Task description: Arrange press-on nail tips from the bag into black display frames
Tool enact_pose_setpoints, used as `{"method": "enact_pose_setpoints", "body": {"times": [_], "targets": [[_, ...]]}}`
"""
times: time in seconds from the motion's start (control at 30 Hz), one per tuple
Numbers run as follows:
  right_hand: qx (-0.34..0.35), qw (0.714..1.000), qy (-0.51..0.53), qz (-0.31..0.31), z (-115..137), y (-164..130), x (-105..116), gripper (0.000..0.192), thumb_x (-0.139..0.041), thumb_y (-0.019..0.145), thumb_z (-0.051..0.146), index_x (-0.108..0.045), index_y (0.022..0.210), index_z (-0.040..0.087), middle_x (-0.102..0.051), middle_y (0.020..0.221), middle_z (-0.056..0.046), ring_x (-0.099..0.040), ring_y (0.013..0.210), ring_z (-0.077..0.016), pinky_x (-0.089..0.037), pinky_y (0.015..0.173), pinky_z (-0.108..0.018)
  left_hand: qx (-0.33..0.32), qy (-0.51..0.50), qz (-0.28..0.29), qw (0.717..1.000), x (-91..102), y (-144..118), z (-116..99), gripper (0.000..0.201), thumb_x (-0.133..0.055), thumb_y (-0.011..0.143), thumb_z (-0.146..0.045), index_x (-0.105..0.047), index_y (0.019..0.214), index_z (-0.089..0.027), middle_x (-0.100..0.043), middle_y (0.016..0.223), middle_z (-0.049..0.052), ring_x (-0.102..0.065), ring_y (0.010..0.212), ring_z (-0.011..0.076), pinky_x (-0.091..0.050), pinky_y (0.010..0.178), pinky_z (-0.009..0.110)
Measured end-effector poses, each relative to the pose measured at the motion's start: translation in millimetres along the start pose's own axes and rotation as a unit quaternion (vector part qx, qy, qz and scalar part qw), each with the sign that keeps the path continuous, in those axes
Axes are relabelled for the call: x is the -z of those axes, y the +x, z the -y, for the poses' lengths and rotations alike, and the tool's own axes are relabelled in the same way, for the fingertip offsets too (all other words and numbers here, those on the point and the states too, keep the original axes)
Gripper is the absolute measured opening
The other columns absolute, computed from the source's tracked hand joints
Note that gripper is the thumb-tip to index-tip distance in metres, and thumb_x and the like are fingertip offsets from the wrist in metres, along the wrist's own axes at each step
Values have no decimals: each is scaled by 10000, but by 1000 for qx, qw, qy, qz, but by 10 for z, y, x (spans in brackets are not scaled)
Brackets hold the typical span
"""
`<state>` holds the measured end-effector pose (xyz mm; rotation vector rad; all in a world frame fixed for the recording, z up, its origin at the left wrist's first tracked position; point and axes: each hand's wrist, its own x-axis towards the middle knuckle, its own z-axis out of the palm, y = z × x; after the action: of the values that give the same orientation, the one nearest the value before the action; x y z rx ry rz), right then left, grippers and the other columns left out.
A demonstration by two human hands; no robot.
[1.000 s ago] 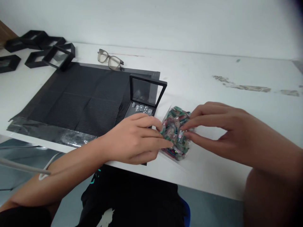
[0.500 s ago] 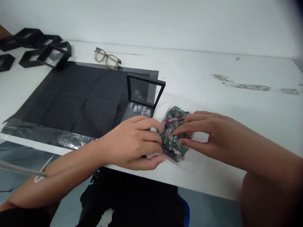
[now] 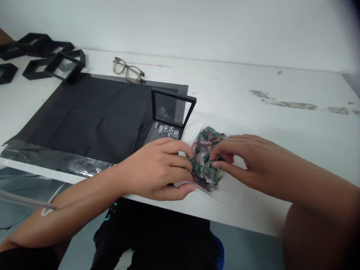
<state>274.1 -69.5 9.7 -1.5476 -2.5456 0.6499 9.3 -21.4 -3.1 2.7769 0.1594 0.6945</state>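
While both hands, left hand (image 3: pixel 157 168) and right hand (image 3: pixel 242 159), pinch the bag of pieces (image 3: pixel 206 157), the pieces may spill off the table's near edge (image 3: pixel 247 213).

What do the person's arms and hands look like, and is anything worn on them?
Both forearms are bare, with no sleeves in view. The left hand and right hand show no gloves, rings or watch. Fingernails look short and plain.

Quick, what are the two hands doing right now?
Left hand: curled, holding the clear bag of colourful pieces at its side.
Right hand: fingertips pinching the bag's top.
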Motion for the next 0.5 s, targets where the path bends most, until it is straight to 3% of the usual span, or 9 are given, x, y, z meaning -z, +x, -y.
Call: {"method": "enact_pose_setpoints", "body": {"times": [0.17, 0.37, 0.5], "targets": [[-11, 1000, 13, -9, -11, -1, 4, 142, -513, 950, 361, -627, 950, 277, -654, 793, 3, -599, 730, -192, -464, 706, -372, -3, 6, 2, 1000, 4, -6, -4, 210, -592, 953, -337, -722, 868, -196, -778, 886, -21, -663, 1074, 201, -501, 904, 335], [-45, 991, 121, -30, 36, -18, 102, 171, -496, 982, 393, -628, 1011, 289, -701, 922, -8, -633, 769, -185, -481, 642, -327, 3, -11, -4, 1000, 9, -1, -12, 180, -607, 949, -320, -724, 885, -200, -782, 899, -19, -673, 1072, 209, -511, 901, 340], [-22, 983, 171, -59, 109, -37, 111, 125, -534, 977, 379, -628, 1000, 299, -703, 931, 11, -638, 773, -160, -483, 612, -281, 32, -76, -59, 995, 5, 18, -42, 137, -649, 921, -280, -719, 1009, -203, -787, 922, -3, -701, 969, 171, -546, 873, 312]]}}
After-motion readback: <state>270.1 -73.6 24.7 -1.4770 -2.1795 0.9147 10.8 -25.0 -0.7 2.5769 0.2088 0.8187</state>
